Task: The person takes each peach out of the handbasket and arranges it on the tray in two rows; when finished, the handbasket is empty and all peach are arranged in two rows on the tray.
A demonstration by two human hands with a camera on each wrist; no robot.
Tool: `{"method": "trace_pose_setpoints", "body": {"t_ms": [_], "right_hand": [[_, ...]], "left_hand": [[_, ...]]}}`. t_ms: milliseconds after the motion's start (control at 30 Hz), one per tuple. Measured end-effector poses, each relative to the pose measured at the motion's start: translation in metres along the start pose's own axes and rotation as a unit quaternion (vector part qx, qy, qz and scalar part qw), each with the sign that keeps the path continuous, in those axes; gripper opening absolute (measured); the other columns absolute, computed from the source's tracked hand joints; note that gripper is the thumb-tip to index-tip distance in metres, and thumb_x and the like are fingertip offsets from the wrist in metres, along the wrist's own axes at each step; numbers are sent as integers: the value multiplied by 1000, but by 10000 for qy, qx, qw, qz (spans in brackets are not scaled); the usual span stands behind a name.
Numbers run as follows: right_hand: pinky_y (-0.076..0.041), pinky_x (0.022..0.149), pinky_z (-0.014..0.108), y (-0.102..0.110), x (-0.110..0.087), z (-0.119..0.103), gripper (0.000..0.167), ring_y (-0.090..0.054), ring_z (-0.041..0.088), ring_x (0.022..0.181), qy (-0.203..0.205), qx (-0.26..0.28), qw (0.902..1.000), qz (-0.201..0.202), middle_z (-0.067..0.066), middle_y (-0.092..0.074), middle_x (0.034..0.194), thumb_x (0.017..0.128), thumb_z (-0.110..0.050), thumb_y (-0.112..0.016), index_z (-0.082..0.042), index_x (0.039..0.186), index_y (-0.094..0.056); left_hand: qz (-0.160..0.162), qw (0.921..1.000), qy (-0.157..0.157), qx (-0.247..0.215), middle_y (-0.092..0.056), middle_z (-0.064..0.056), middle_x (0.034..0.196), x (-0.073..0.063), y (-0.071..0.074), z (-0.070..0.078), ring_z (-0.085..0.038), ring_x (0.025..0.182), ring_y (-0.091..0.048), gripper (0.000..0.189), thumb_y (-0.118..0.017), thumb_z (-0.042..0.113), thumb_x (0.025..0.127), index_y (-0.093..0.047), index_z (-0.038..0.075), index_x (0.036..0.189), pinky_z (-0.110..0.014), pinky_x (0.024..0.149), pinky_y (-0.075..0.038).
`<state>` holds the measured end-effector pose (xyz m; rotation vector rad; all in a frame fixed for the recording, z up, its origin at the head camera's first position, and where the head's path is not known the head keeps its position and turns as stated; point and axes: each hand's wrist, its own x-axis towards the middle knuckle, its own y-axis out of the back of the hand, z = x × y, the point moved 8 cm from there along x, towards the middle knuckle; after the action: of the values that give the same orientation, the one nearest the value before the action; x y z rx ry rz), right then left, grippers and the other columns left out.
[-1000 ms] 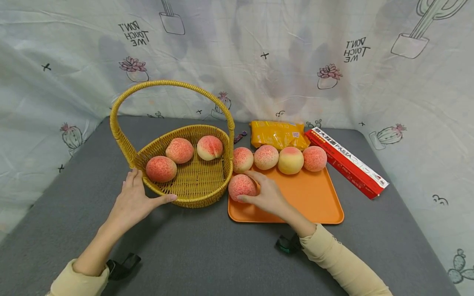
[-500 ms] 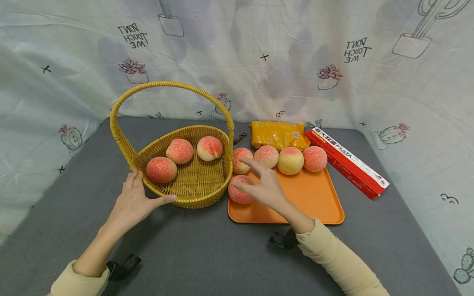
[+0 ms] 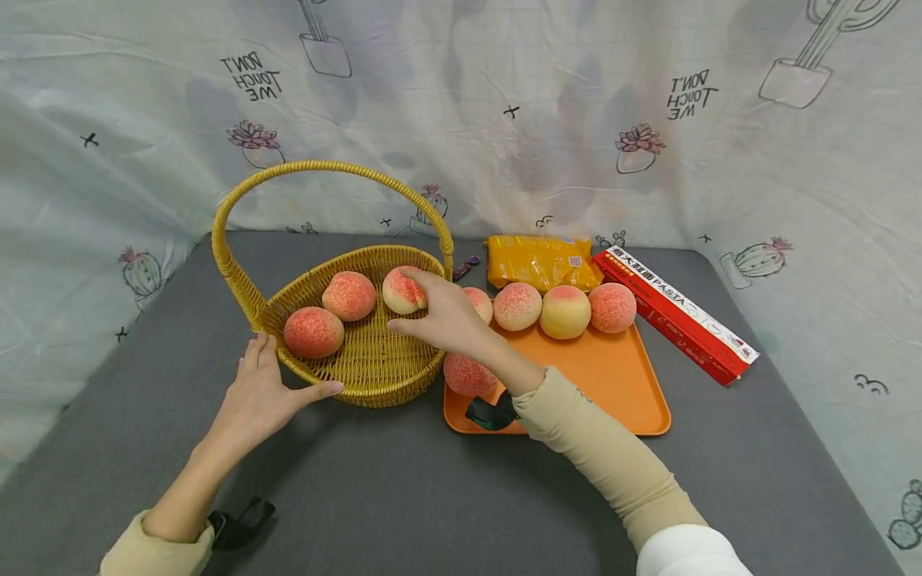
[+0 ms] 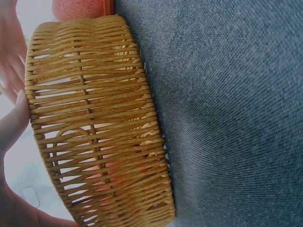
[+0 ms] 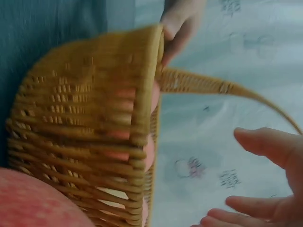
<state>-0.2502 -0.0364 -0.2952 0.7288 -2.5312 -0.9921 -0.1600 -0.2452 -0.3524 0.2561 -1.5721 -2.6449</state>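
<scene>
A yellow wicker basket (image 3: 382, 352) with a tall handle holds a front-left peach (image 3: 313, 332), a middle peach (image 3: 349, 296) and a right peach (image 3: 402, 292). My left hand (image 3: 259, 396) rests against its front-left rim, fingers outstretched and thumb touching the rim, as the left wrist view also shows. Over the basket's right rim, my right hand (image 3: 450, 316) reaches with spread fingers and holds nothing. In the head view it partly covers the right peach; the right wrist view shows the fingers apart, above the rim. Below it, a near peach (image 3: 467, 374) sits on the orange tray (image 3: 598, 384).
Along the tray's back edge lie several peaches (image 3: 565, 312), one partly behind my right hand. Behind them is a yellow packet (image 3: 540, 262), with a small dark-wrapped item (image 3: 466, 267) to its left. A red pasta box (image 3: 673, 316) lies diagonally at the right.
My right hand let go of the near peach on the tray, lifted off, and moved left over the basket's right rim without it. My left hand has stayed at the basket.
</scene>
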Motion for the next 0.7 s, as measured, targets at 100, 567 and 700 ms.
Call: {"method": "trace_pose_setpoints", "body": {"t_ms": [100, 567, 700], "right_hand": [[-38, 107, 41, -8, 19, 8, 78, -40, 27, 136, -361, -176, 9988, -266, 12, -41, 150, 87, -28, -75, -6, 150, -35], [-27, 114, 36, -53, 64, 36, 95, -13, 27, 147, -921, -1234, 9838, -913, 16, -12, 161, 86, -19, -76, 0, 155, -13], [-35, 109, 37, -50, 76, 40, 88, -25, 30, 143, -1077, -1927, 9738, -546, 17, -23, 156, 88, -20, -74, -1, 154, -19]], "left_hand": [[18, 10000, -3, 1, -3, -43, 149, 0, 0, 0, -61, 134, -11, 126, -71, 62, 78, -4, -21, 146, -74, 94, -29], [1, 10000, -21, -39, -3, -43, 150, 0, 0, 1, -61, 134, -12, 127, -71, 63, 78, -4, -21, 146, -73, 95, -30], [30, 10000, -8, -35, -4, -43, 149, -1, 0, 0, -60, 135, -12, 127, -71, 63, 77, -5, -21, 146, -72, 95, -29]]}}
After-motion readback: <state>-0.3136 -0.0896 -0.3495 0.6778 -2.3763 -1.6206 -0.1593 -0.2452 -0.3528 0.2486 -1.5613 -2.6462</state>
